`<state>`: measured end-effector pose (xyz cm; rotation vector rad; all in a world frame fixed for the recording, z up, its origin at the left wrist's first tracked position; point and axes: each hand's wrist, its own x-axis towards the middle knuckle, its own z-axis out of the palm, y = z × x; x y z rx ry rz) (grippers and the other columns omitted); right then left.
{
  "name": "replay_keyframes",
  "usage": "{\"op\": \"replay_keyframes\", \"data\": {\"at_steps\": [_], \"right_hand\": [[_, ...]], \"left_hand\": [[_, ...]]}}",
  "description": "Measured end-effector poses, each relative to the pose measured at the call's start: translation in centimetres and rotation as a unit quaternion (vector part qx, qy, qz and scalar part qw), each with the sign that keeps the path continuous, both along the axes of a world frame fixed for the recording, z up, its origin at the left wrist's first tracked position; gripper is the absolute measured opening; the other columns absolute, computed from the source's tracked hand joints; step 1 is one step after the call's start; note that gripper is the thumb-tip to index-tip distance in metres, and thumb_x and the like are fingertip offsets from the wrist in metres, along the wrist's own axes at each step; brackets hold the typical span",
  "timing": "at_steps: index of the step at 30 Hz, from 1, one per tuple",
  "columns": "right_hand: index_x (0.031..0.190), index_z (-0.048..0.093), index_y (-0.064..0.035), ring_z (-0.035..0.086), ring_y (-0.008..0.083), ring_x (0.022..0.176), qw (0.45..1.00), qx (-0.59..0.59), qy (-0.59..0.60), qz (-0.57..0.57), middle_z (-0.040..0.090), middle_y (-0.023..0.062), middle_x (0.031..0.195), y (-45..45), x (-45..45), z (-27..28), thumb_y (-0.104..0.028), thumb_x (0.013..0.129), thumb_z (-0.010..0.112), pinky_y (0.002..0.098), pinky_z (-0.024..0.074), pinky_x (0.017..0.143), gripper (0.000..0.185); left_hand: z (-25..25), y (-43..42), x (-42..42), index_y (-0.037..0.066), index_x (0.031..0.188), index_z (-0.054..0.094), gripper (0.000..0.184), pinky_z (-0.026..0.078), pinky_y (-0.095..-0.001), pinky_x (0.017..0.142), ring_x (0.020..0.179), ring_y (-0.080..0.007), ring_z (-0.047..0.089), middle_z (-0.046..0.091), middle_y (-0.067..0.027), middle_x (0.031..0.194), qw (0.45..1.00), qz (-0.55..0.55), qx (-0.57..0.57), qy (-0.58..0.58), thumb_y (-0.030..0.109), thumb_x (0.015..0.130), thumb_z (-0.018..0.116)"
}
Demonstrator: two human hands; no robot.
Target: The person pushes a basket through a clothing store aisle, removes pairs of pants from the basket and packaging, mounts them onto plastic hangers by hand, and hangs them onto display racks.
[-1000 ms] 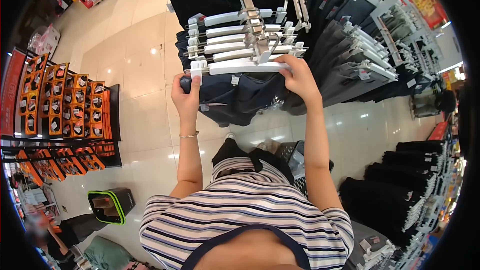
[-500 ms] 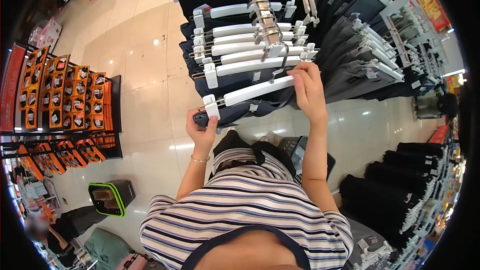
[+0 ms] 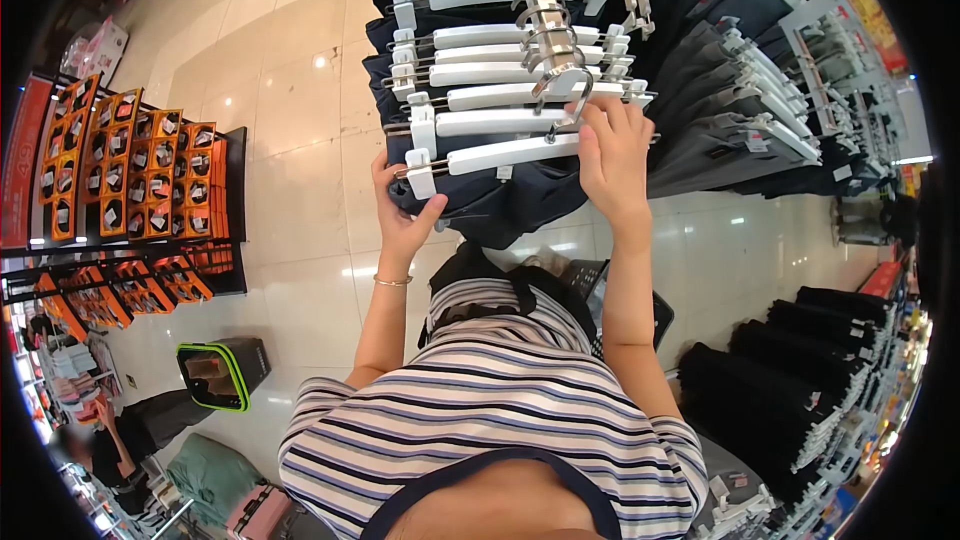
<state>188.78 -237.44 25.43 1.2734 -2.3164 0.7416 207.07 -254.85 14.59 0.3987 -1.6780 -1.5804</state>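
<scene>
A white clip hanger (image 3: 510,154) with dark trousers (image 3: 500,210) clipped to it is the one nearest me at the front of the metal rail (image 3: 545,15). My left hand (image 3: 402,215) grips the trousers' waistband beside the hanger's left clip, thumb in front. My right hand (image 3: 615,155) is closed round the right part of the same hanger, close to its hook, which is near the rail's end. Several more white hangers (image 3: 500,122) with dark garments hang behind it.
Grey trousers (image 3: 700,145) hang at the right, black trousers (image 3: 750,380) at the lower right. An orange goods display (image 3: 150,175) stands left. A green-rimmed basket (image 3: 245,385) is on the floor near a person (image 3: 115,440). A dark basket (image 3: 585,280) stands by my legs.
The front hanger and trousers came off the group towards me, then moved back up closer to the rail's end. Both hands moved with them, still holding on.
</scene>
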Motion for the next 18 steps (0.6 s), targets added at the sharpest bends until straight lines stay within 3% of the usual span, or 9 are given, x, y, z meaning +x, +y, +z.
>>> {"op": "replay_keyframes", "data": {"at_steps": [1, 4, 5, 8, 9, 10, 13, 16, 18], "right_hand": [[0.089, 0.06, -0.007, 0.047, 0.0222, 0.088, 1.0, 0.011, 0.022, -0.008, 0.054, 0.004, 0.09, 0.1, 0.3, 0.3, -0.013, 0.079, 0.048, 0.0358, 0.033, 0.079, 0.017], [0.081, 0.06, -0.0075, 0.048, 0.0227, 0.083, 1.0, -0.008, 0.009, 0.007, 0.054, 0.0028, 0.081, 0.7, 0.3, 0.5, -0.011, 0.078, 0.047, 0.0359, 0.034, 0.079, 0.014], [0.08, 0.06, -0.0077, 0.049, 0.0226, 0.081, 1.0, -0.016, 0.007, 0.011, 0.054, 0.0031, 0.079, 0.8, 0.1, 0.5, -0.01, 0.078, 0.047, 0.035, 0.0351, 0.077, 0.013], [0.079, 0.059, -0.0076, 0.051, 0.0227, 0.072, 1.0, -0.013, -0.026, 0.007, 0.053, 0.0045, 0.074, 0.8, 0.1, 0.8, -0.01, 0.08, 0.046, 0.0326, 0.0385, 0.071, 0.013], [0.081, 0.059, -0.0071, 0.052, 0.023, 0.069, 0.999, 0.007, -0.053, -0.008, 0.053, 0.0052, 0.073, 0.8, 0.2, 1.1, -0.01, 0.08, 0.046, 0.0319, 0.0396, 0.069, 0.014], [0.083, 0.06, -0.0066, 0.052, 0.0233, 0.066, 0.996, 0.028, -0.081, -0.022, 0.053, 0.0059, 0.073, 0.7, 0.4, 1.3, -0.01, 0.081, 0.045, 0.0311, 0.0407, 0.066, 0.015], [0.091, 0.06, -0.0057, 0.051, 0.0248, 0.06, 0.988, -0.062, -0.141, -0.017, 0.053, 0.0076, 0.072, -0.2, 0.0, 1.4, -0.011, 0.084, 0.043, 0.0317, 0.0409, 0.06, 0.019], [0.089, 0.056, -0.0018, 0.051, 0.0301, 0.063, 0.984, -0.043, -0.175, -0.006, 0.05, 0.0129, 0.075, -0.8, -0.2, 1.9, -0.007, 0.085, 0.039, 0.0367, 0.0404, 0.058, 0.019], [0.089, 0.057, -0.0019, 0.05, 0.0299, 0.065, 0.988, -0.008, -0.155, -0.003, 0.05, 0.0128, 0.076, -1.0, -0.7, 1.1, -0.007, 0.085, 0.04, 0.0364, 0.0395, 0.061, 0.018]], "left_hand": [[-0.7, 0.0, 0.3, 0.007, 0.113, 0.037, 0.062, 0.035, -0.0308, 0.092, 0.104, -0.019, 0.041, 0.033, -0.0115, 0.121, 1.0, 0.01, -0.024, -0.01, 0.014, 0.066, 0.077], [-0.8, 1.8, 1.6, 0.008, 0.117, 0.03, 0.071, 0.035, -0.0298, 0.091, 0.104, -0.0178, 0.04, 0.032, -0.0118, 0.118, 0.999, 0.029, -0.015, 0.011, 0.016, 0.066, 0.078], [-0.7, 2.1, 2.0, 0.007, 0.122, 0.024, 0.078, 0.038, -0.0286, 0.088, 0.102, -0.0178, 0.045, 0.039, -0.0141, 0.117, 0.998, 0.038, -0.043, 0.024, 0.018, 0.066, 0.077], [2.4, 3.5, 2.0, 0.005, 0.126, 0.022, 0.082, 0.041, -0.0272, 0.083, 0.097, -0.0188, 0.052, 0.05, -0.0156, 0.111, 0.995, 0.013, 0.079, 0.064, 0.019, 0.067, 0.077], [2.4, 3.5, 1.9, 0.002, 0.131, 0.019, 0.086, 0.043, -0.0254, 0.08, 0.094, -0.0187, 0.056, 0.056, -0.0169, 0.107, 0.997, 0.018, 0.054, 0.06, 0.029, 0.071, 0.074], [2.3, 3.3, 1.7, 0.001, 0.132, 0.019, 0.086, 0.043, -0.0251, 0.081, 0.094, -0.0182, 0.056, 0.055, -0.0174, 0.108, 0.994, 0.017, 0.079, 0.073, 0.034, 0.072, 0.072], [2.7, 2.5, 0.9, -0.002, 0.133, 0.02, 0.09, 0.043, -0.0248, 0.081, 0.098, -0.0169, 0.055, 0.055, -0.0173, 0.112, 0.99, 0.016, 0.118, 0.069, 0.056, 0.077, 0.06], [2.2, 1.6, 0.0, -0.006, 0.131, 0.027, 0.087, 0.042, -0.0307, 0.09, 0.11, -0.0189, 0.049, 0.033, -0.0146, 0.136, 0.997, 0.019, 0.049, 0.05, 0.064, 0.081, 0.043], [2.0, 0.5, -0.5, -0.001, 0.136, 0.023, 0.09, 0.041, -0.0299, 0.089, 0.106, -0.0183, 0.05, 0.039, -0.0132, 0.131, 0.993, -0.015, 0.101, 0.054, 0.07, 0.081, 0.032]]}}
